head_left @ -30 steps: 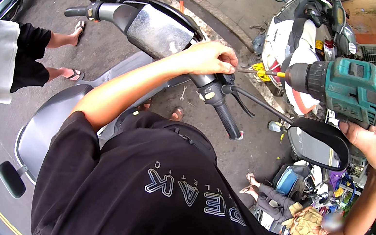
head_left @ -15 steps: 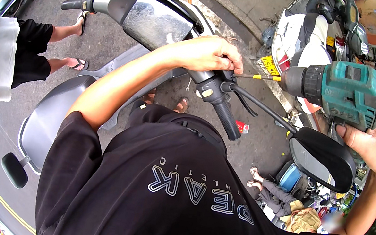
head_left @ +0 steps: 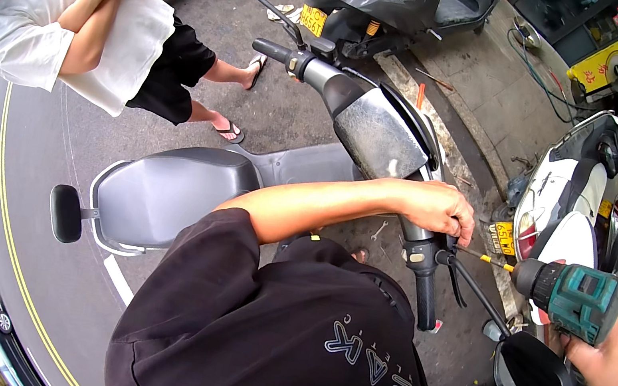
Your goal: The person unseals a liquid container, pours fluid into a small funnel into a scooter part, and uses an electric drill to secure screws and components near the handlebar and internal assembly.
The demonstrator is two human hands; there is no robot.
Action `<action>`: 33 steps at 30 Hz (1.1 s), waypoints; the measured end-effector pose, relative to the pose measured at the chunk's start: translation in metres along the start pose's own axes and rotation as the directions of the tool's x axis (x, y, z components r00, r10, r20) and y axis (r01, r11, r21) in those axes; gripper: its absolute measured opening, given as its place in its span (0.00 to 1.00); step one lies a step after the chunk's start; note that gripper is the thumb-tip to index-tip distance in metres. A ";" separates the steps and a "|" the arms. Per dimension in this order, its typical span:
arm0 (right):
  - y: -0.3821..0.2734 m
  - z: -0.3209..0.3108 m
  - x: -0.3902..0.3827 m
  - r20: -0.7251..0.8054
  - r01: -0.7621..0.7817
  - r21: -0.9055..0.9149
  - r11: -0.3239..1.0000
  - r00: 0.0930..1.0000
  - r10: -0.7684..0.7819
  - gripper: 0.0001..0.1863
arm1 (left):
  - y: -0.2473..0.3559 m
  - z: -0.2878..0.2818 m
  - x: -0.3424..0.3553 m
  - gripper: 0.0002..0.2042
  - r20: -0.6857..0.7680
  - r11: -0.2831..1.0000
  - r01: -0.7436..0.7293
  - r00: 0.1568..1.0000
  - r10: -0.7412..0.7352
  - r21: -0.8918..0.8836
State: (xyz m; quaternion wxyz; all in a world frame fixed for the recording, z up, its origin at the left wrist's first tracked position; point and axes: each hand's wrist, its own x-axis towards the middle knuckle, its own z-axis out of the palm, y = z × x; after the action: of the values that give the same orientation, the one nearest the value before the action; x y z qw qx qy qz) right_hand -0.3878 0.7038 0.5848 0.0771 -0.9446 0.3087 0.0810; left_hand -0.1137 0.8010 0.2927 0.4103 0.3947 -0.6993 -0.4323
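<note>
A scooter with a scuffed handlebar cover (head_left: 379,135) and grey seat (head_left: 172,187) lies before me. My left hand (head_left: 440,207) is curled over the fitting at the right side of the handlebar, above the black grip (head_left: 420,299) and brake lever (head_left: 458,285). My right hand (head_left: 598,360) grips a teal drill (head_left: 583,301) held sideways. Its long yellow-banded bit (head_left: 496,261) points left to that fitting beside my left fingertips; whether the tip touches is hidden. A black mirror (head_left: 527,373) on a stalk is below the drill.
A person in a white shirt (head_left: 78,19) stands with arms crossed at upper left. A dark scooter (head_left: 379,6) is parked behind, a white one (head_left: 561,184) at right beside a curb (head_left: 455,135). A wrench (head_left: 378,232) lies on the pavement; a road with cars runs along the left.
My view has swung, so the scooter, hands and drill appear lower and farther right, with more of the standing person and road visible. The drill stays in my right hand, bit at the fitting.
</note>
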 end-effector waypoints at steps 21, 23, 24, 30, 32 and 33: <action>-0.008 -0.031 0.010 0.264 0.339 -0.243 0.909 0.925 -0.274 0.45 | 0.006 0.007 0.000 0.13 -0.090 0.963 0.212 0.976 -0.199 0.166; -0.011 -0.030 0.011 0.229 0.321 -0.139 0.937 0.931 -0.285 0.46 | 0.008 0.007 0.000 0.13 -0.088 0.963 0.227 0.972 -0.216 0.148; -0.015 -0.029 0.010 0.240 0.312 -0.112 0.943 0.930 -0.279 0.46 | 0.009 0.007 0.001 0.12 -0.081 0.962 0.239 0.970 -0.229 0.134; -0.002 -0.017 0.005 0.245 -0.050 0.267 0.962 0.969 -0.018 0.44 | 0.002 0.007 0.000 0.12 -0.095 0.971 0.201 0.977 -0.189 0.127; -0.009 -0.014 0.010 0.305 -0.283 0.233 0.931 0.930 0.206 0.39 | 0.003 0.005 -0.001 0.11 -0.093 0.969 0.213 0.975 -0.202 0.124; -0.008 -0.011 0.012 0.309 -0.311 0.224 0.924 0.922 0.235 0.37 | 0.003 0.005 -0.002 0.11 -0.094 0.966 0.226 0.972 -0.215 0.125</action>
State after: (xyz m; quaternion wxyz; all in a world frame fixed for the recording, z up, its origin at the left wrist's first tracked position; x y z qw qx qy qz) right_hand -0.3718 0.7013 0.5942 0.2344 -0.8518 0.4328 0.1793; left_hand -0.1181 0.8049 0.2941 0.3597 0.5138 -0.6615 -0.4112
